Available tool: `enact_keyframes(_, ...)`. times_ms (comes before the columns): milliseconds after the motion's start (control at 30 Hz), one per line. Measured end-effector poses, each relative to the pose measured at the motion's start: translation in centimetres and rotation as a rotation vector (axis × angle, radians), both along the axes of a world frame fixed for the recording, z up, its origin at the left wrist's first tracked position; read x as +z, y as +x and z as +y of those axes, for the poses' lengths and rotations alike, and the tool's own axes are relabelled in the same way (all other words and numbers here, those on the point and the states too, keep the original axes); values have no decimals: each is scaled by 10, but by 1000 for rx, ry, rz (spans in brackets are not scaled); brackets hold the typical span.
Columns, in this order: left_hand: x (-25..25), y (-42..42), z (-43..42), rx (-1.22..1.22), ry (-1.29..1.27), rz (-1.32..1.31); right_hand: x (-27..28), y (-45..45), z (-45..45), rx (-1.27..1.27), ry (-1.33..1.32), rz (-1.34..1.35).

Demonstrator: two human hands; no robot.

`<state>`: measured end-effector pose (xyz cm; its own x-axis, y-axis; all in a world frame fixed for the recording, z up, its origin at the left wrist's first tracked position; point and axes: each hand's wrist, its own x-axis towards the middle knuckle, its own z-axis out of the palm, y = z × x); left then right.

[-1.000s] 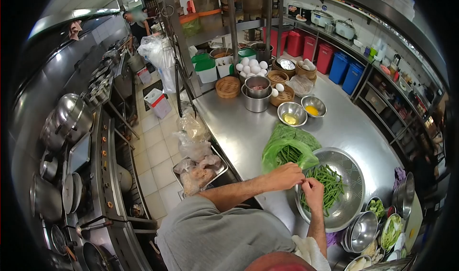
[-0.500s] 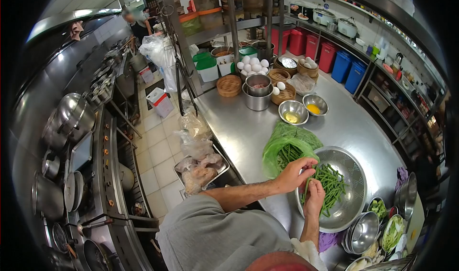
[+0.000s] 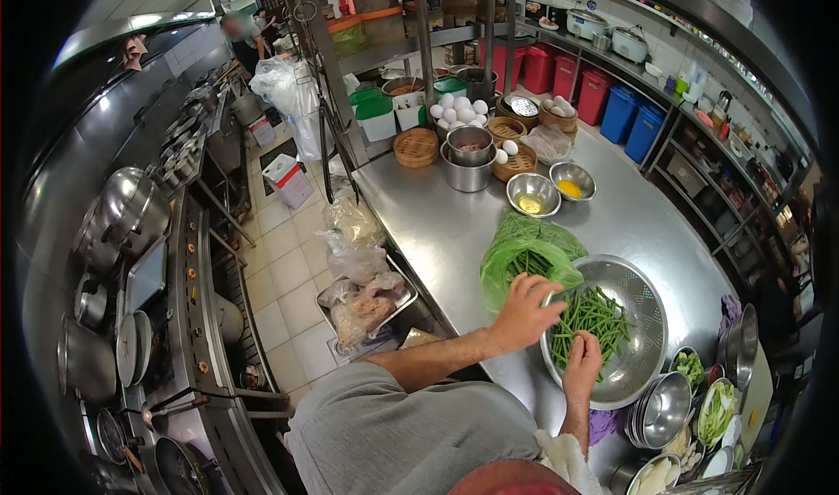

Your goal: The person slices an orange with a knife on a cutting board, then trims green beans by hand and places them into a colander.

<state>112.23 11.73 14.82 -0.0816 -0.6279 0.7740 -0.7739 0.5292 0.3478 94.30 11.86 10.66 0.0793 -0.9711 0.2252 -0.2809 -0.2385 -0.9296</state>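
A large perforated metal colander point(image 3: 645, 368) holds a heap of green beans point(image 3: 603, 316). Against its left rim lies a green plastic bag point(image 3: 502, 272), its mouth open and more beans inside. My left hand point(image 3: 526, 311) is over the colander's left rim beside the bag mouth, fingers stretched and apart, with nothing visible in them. Over the near side of the heap, my right hand point(image 3: 581, 366) is closed in a pinch, seemingly on a green bean; its fingers partly hide it.
Two metal bowls with egg point(image 3: 533, 195) stand farther back, near bamboo steamers point(image 3: 416, 148) and white eggs point(image 3: 459, 110). Stacked metal bowls point(image 3: 662, 412) and cut vegetables point(image 3: 717, 412) are at the right. Left of the table sits a tray of bagged food point(image 3: 363, 298).
My hands were together at a bean over the colander. Now they are apart: the left has moved left and opened, while the right stays pinched over the heap.
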Motion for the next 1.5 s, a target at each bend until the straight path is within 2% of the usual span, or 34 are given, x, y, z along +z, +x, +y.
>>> enact_keyframes(67, -13, -10, -1, -73, 0, -61, 6, -1, 2, -45, -117, 158)
enact_keyframes(200, -28, -22, -6, -195, 70, -129, 20, -1, 8, -60, -87, 88)
enact_keyframes(367, -27, -25, -12, -281, 119, -97, 26, -15, 5, 61, -242, 365)
enact_keyframes(633, -17, -44, -20, -321, 90, -126, 19, -25, -4, -63, -291, 355)
enact_keyframes(700, -24, -52, -25, -410, 74, -73, 14, -27, -2, -121, -191, 168)
enact_keyframes(733, -28, -59, -27, -416, 59, -13, 10, -29, -1, -124, 37, -82)
enact_keyframes(767, -29, -65, -26, -442, 146, 103, 7, -32, 0, -120, 241, -348)
enact_keyframes(833, -33, -75, -26, -490, 370, 371, 11, -32, 2, -149, 307, -604)
enact_keyframes(867, -36, -81, -27, -505, 507, 523, 9, -33, 3, -213, 293, -610)
enact_keyframes(900, -41, -85, -32, -554, 523, 516, 7, -33, 4, -246, 302, -673)
enact_keyframes(967, -48, -90, -45, -486, 508, 720, 9, -37, 6, -297, 287, -718)
enact_keyframes(1067, -41, -83, -53, -581, 594, 595, 10, -47, 14, -278, 223, -564)
enact_keyframes(1100, -37, -72, -52, -554, 510, 528, 12, -47, 15, -279, 217, -560)
enact_keyframes(1167, -21, -33, -40, -537, 448, 353, 18, -43, 18, -181, 257, -537)
enact_keyframes(1200, -24, -8, -38, -553, 533, 279, 20, -38, 17, -182, 252, -537)
enact_keyframes(1267, -35, 35, -34, -566, 618, 200, 23, -16, 9, 77, 246, -534)
enact_keyframes(1333, -52, 64, -34, -386, 826, 176, 18, 17, -6, 266, 214, -415)
enact_keyframes(1367, -63, 72, -40, -382, 831, 170, 18, 34, -15, 348, 186, -325)
enact_keyframes(1433, -98, 82, -52, -146, 630, 120, 5, 74, -34, 425, 152, -174)
enact_keyframes(1467, -113, 83, -60, -135, 633, 120, -9, 94, -47, 421, 143, -113)
enact_keyframes(1500, -126, 83, -70, -155, 468, 107, -27, 114, -62, 434, 148, -115)
